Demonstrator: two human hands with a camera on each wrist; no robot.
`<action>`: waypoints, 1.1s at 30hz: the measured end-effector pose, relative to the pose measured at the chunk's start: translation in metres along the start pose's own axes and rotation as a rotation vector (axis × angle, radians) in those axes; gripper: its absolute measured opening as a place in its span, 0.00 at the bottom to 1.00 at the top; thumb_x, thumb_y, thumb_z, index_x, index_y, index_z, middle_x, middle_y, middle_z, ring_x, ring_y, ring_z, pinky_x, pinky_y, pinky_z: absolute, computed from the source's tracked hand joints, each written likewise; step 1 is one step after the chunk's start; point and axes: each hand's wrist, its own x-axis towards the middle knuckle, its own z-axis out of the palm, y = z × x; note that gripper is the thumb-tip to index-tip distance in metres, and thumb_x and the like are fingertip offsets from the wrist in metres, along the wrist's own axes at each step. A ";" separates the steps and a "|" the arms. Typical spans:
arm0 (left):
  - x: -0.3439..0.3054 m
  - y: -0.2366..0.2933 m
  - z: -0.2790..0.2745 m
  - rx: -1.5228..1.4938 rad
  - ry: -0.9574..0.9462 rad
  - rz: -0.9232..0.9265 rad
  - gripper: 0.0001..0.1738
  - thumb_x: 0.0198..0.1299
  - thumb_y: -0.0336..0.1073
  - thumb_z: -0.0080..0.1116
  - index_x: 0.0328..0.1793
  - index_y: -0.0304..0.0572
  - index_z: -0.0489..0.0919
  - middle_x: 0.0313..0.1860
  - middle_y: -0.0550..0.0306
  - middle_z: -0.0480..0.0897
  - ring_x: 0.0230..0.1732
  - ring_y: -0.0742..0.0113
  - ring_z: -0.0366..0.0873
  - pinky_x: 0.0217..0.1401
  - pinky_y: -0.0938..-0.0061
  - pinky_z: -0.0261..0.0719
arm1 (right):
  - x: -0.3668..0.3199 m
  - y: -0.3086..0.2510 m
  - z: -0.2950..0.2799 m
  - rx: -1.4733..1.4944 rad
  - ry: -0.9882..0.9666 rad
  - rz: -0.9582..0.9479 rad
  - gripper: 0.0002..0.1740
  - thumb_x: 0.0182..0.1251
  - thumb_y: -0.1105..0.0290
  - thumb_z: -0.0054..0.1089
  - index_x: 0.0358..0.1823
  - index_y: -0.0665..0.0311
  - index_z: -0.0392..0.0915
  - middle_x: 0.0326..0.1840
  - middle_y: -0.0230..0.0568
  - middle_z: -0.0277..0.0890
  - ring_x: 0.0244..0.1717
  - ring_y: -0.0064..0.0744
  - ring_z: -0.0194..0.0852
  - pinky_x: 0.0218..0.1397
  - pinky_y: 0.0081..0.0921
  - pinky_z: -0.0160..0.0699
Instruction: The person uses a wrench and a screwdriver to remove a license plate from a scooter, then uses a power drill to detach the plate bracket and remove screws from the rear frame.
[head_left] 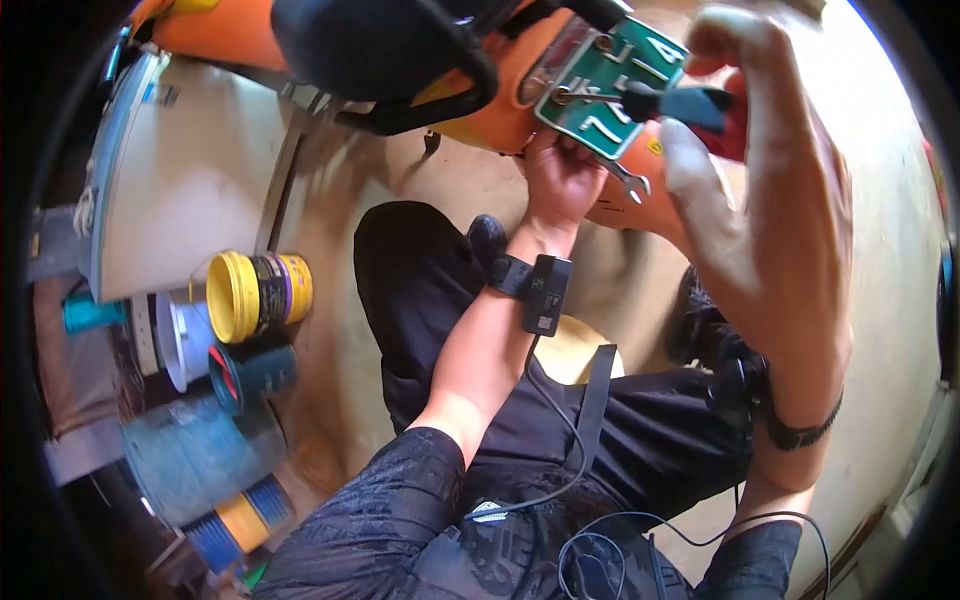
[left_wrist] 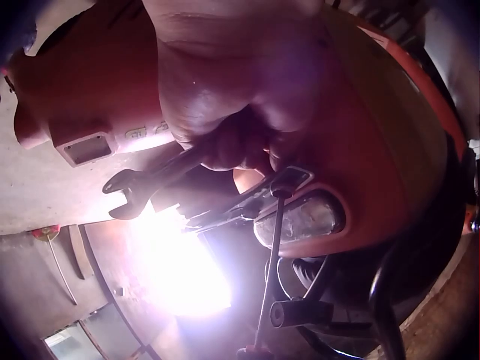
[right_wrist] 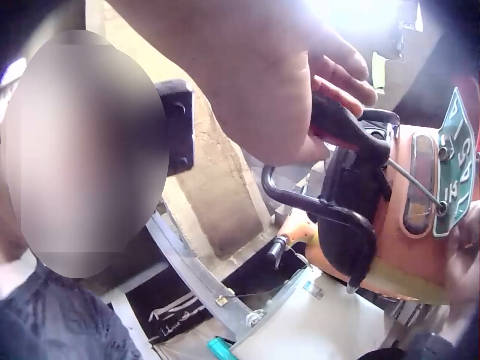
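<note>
A green number plate [head_left: 632, 82] [right_wrist: 459, 169] is fixed at the rear of an orange vehicle beside its tail light [left_wrist: 304, 221] [right_wrist: 420, 184]. The right hand [head_left: 780, 200] [right_wrist: 262, 90] grips a screwdriver by its handle [head_left: 690, 108] [right_wrist: 349, 131], and its shaft [left_wrist: 271, 270] meets a bolt at one edge of the plate. Under and behind the plate, the left hand [head_left: 563, 185] [left_wrist: 232, 75] holds an open-ended wrench [head_left: 632, 184] [left_wrist: 161, 176] with curled fingers, its jaw sticking out past them. The wrench's other end is hidden.
A black grab bar [head_left: 480, 75] [right_wrist: 322, 206] curves beside the seat. Yellow tub [head_left: 232, 297], blue container [head_left: 205, 455] and other tubs lie at the left, below a pale cabinet [head_left: 195, 165]. A cable [head_left: 560, 485] runs across the person's lap.
</note>
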 end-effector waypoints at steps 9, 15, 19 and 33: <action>-0.010 0.018 0.012 -0.643 -0.111 -0.315 0.08 0.67 0.35 0.55 0.32 0.52 0.74 0.19 0.74 0.62 0.20 0.82 0.58 0.23 0.87 0.58 | -0.002 0.005 0.011 -0.165 0.010 0.159 0.14 0.66 0.67 0.64 0.50 0.60 0.74 0.38 0.43 0.81 0.34 0.34 0.83 0.41 0.26 0.80; -0.007 0.015 0.008 -0.673 -0.192 -0.319 0.10 0.68 0.35 0.54 0.31 0.54 0.73 0.19 0.74 0.62 0.20 0.82 0.58 0.23 0.87 0.60 | -0.004 0.003 0.014 -0.082 0.027 -0.133 0.17 0.65 0.76 0.58 0.56 0.64 0.71 0.48 0.45 0.77 0.45 0.38 0.81 0.52 0.30 0.79; -0.007 0.015 0.006 -0.679 -0.147 -0.317 0.09 0.68 0.35 0.54 0.32 0.53 0.73 0.19 0.74 0.63 0.21 0.81 0.59 0.26 0.85 0.62 | -0.001 0.000 0.015 -0.207 0.034 -0.018 0.13 0.69 0.67 0.62 0.51 0.62 0.73 0.38 0.42 0.78 0.36 0.36 0.81 0.45 0.28 0.81; -0.010 0.018 0.009 -0.636 -0.106 -0.302 0.12 0.68 0.36 0.55 0.29 0.52 0.71 0.19 0.72 0.63 0.22 0.79 0.59 0.30 0.83 0.65 | 0.000 0.002 0.016 -0.244 0.077 -0.024 0.16 0.68 0.57 0.65 0.48 0.58 0.75 0.28 0.36 0.80 0.28 0.29 0.82 0.30 0.24 0.77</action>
